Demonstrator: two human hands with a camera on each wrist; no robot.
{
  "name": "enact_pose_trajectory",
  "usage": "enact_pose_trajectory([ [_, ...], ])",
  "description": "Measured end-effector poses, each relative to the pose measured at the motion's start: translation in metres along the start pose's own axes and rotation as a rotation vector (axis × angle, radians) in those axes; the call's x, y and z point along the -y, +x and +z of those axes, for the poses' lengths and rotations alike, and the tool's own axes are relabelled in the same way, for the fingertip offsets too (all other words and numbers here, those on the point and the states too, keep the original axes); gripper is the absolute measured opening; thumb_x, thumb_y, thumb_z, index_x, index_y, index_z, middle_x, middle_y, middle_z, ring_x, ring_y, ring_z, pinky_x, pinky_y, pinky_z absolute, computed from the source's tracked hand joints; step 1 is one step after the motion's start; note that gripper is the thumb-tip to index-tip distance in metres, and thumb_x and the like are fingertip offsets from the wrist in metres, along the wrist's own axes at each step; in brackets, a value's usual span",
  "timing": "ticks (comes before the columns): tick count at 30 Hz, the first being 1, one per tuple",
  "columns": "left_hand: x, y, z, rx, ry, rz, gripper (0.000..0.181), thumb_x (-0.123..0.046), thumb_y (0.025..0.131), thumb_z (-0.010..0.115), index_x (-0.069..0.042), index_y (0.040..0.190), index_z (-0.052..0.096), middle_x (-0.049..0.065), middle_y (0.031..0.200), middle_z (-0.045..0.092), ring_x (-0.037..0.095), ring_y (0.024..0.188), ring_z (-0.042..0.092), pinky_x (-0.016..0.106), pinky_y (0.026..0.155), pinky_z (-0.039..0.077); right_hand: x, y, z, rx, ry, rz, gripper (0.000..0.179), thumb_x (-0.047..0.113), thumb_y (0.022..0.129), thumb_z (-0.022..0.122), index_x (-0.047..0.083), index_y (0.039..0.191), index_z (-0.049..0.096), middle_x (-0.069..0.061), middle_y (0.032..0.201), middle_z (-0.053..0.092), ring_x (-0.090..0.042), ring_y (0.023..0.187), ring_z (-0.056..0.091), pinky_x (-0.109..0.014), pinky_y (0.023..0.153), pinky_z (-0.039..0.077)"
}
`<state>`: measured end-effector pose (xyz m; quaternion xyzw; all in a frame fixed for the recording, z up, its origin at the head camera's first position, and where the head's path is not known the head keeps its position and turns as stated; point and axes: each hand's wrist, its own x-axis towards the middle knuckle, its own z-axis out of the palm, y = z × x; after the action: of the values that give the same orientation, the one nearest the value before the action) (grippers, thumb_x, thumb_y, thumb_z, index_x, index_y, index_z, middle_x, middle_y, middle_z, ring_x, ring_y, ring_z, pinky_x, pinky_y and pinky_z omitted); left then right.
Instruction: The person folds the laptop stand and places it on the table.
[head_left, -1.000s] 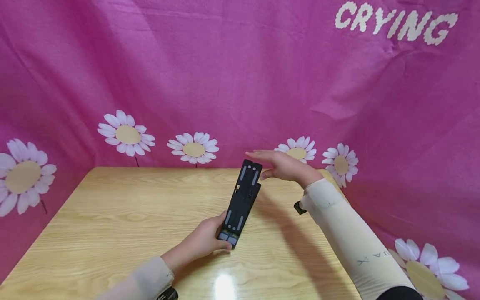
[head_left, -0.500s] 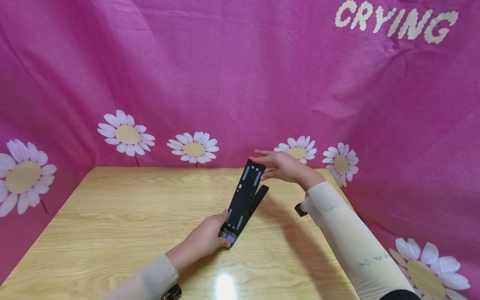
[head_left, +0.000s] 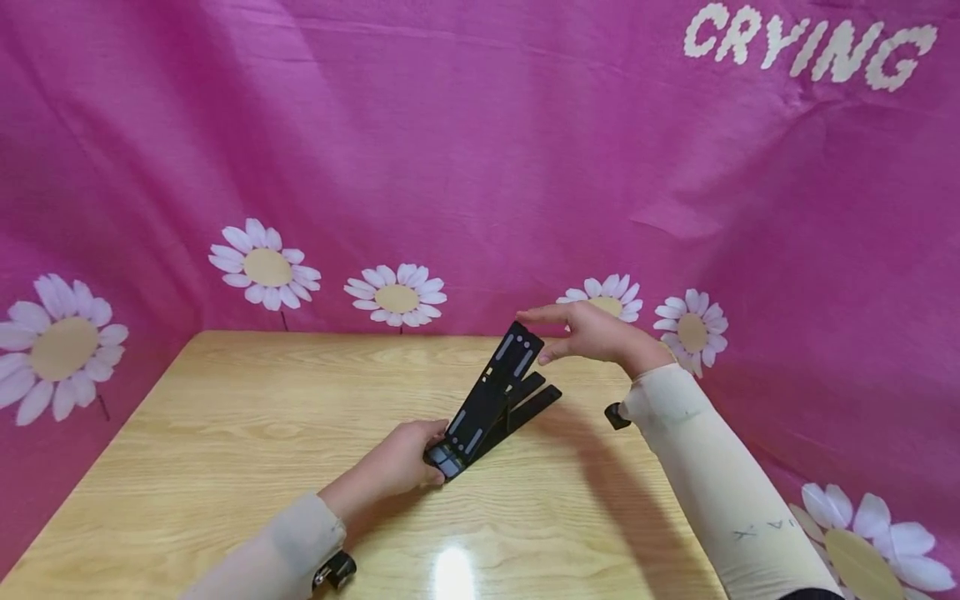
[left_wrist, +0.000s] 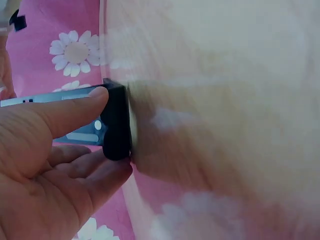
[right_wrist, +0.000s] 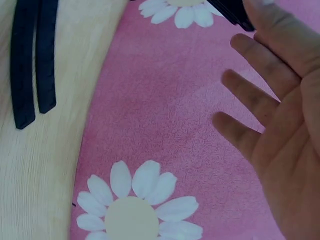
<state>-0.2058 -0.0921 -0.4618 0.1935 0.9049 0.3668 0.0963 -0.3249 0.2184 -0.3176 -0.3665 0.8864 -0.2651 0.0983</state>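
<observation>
A black folding laptop stand [head_left: 480, 406] with grey pads leans over the table, its two legs [head_left: 534, 407] swung out beneath the plates. My left hand [head_left: 405, 457] grips the lower, hinged end, thumb on one face and fingers behind, as the left wrist view shows around the dark end piece [left_wrist: 116, 122]. Up at the raised end, my right hand [head_left: 600, 335] pinches the corner of the plates between thumb and forefinger. The right wrist view has the other fingers [right_wrist: 250, 95] spread apart, with both legs [right_wrist: 46, 60] side by side off to the left.
A light wooden table [head_left: 262, 417] lies under both hands. Behind and beside it hangs a pink cloth [head_left: 480, 167] printed with white daisies, close to the table's far edge and the right hand.
The stand's legs have swung out from the plates toward the right, opening a wider gap. The raised end and my right hand have shifted slightly right; the left hand keeps its grip.
</observation>
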Motion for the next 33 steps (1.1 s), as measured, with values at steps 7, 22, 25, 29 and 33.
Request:
enact_pose_trajectory([
  [7, -0.002, 0.005, 0.009, -0.059, 0.072, 0.014, 0.079, -0.011, 0.072, 0.094, 0.0, 0.141, 0.059, 0.015, 0.129, 0.068, 0.024, 0.11, 0.063, 0.044, 0.1, 0.052, -0.013, 0.01, -0.007, 0.139, 0.14, -0.004, 0.081, 0.009, 0.086, 0.082, 0.012, 0.157, 0.043, -0.007, 0.161, 0.043, -0.03, 0.15, 0.036, -0.053, 0.119, 0.034],
  [22, 0.018, 0.009, -0.013, -0.006, 0.113, 0.08, 0.067, -0.002, 0.08, 0.086, 0.001, 0.141, 0.058, 0.015, 0.135, 0.065, 0.026, 0.119, 0.06, 0.044, 0.103, 0.05, 0.006, 0.001, 0.011, -0.023, 0.204, 0.126, 0.073, 0.02, 0.079, 0.09, 0.014, 0.145, 0.059, -0.004, 0.143, 0.063, -0.026, 0.14, 0.051, -0.049, 0.117, 0.04],
  [25, 0.026, 0.008, -0.019, 0.031, 0.133, 0.109, 0.066, 0.001, 0.081, 0.083, 0.0, 0.142, 0.057, 0.012, 0.133, 0.065, 0.025, 0.117, 0.06, 0.045, 0.103, 0.049, 0.011, 0.001, 0.019, -0.042, 0.205, 0.144, 0.075, 0.024, 0.078, 0.091, 0.013, 0.145, 0.059, -0.006, 0.139, 0.065, -0.03, 0.14, 0.052, -0.051, 0.117, 0.039],
  [29, 0.031, 0.005, -0.026, 0.058, 0.127, 0.103, 0.066, 0.002, 0.083, 0.081, -0.001, 0.144, 0.056, 0.013, 0.137, 0.063, 0.025, 0.12, 0.058, 0.046, 0.107, 0.047, 0.016, 0.002, 0.025, -0.066, 0.186, 0.146, 0.076, 0.031, 0.077, 0.091, 0.014, 0.144, 0.061, -0.007, 0.136, 0.067, -0.034, 0.138, 0.053, -0.054, 0.116, 0.039],
  [33, 0.033, 0.006, -0.029, 0.071, 0.094, 0.085, 0.066, 0.004, 0.082, 0.081, -0.002, 0.143, 0.057, 0.011, 0.134, 0.066, 0.024, 0.119, 0.058, 0.046, 0.108, 0.046, 0.018, 0.001, 0.028, -0.072, 0.155, 0.131, 0.076, 0.035, 0.077, 0.091, 0.02, 0.145, 0.06, -0.006, 0.14, 0.065, -0.034, 0.138, 0.053, -0.054, 0.117, 0.039],
])
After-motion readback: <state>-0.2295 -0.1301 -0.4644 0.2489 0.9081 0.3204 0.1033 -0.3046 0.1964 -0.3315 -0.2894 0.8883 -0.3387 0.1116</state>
